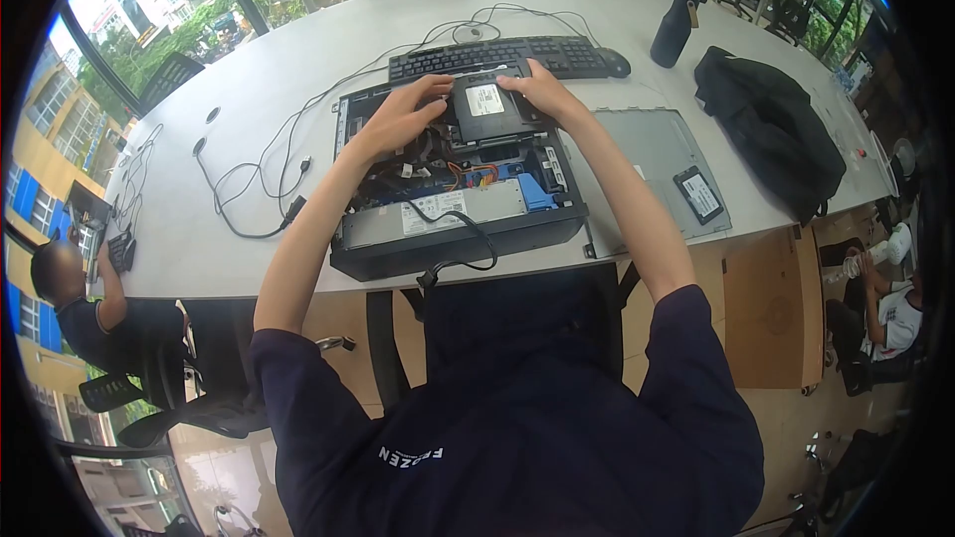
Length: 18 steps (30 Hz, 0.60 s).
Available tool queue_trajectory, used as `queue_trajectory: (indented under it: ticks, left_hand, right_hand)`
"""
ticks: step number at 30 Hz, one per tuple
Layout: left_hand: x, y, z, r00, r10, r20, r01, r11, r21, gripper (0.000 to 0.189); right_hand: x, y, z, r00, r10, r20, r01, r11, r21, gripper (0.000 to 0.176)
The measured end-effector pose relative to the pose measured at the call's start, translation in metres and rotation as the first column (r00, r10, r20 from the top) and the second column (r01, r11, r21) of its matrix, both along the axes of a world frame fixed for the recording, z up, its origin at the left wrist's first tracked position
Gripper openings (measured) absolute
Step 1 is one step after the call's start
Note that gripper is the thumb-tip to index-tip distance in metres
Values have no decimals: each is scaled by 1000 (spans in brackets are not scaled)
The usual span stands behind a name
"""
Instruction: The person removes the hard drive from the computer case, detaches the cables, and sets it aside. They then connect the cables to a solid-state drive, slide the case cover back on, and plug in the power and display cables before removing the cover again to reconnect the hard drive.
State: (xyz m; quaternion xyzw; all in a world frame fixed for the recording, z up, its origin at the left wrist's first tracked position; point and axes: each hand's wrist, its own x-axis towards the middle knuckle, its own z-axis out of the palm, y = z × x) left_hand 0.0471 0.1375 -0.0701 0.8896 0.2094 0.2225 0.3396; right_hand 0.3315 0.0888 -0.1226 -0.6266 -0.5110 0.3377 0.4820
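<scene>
An opened black computer case [458,244] lies on the white table, its wires and inner parts showing. Over its back part is a black drive or bracket [484,126] with a white label. My right hand [545,94] grips the right edge of this bracket, thumb on top. At the bracket's left edge is my left hand [408,114], fingers bent over the case; whether they hold anything is hidden. A blue latch [537,193] sits at the case's right front, and a black cable [468,224] hangs over the front side.
Behind the case are a black keyboard [507,58] and mouse [614,63]. To the right lie a grey side panel [647,139] with a small labelled drive [698,195], a dark bottle [674,28] and a black bag [771,124]. Cables [244,174] spread leftward; a person sits far left.
</scene>
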Motion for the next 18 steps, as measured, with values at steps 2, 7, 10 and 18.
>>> queue_trajectory:
  ticks: [2, 7, 10, 18]
  left_hand:
    - [0, -2, 3, 999, 48, 21, -48, 999, -5, 38]
    - [-14, -25, 29, 995, 59, 84, -82, 952, 294, 29]
    - [-40, -65, 62, 1000, 24, 16, -28, 930, 366, 25]
    - [-74, -176, 36, 999, -12, -48, 27, 945, 325, 43]
  right_hand:
    - [-1, 0, 1, 1000, 3, 1, -3, 1000, 0, 74]
    - [-4, -5, 1, 1000, 8, -24, -7, 999, 41, 70]
    - [-8, -15, 9, 1000, 20, 12, -21, 998, 55, 66]
    - [-21, -51, 32, 992, 80, 102, -81, 997, 8, 64]
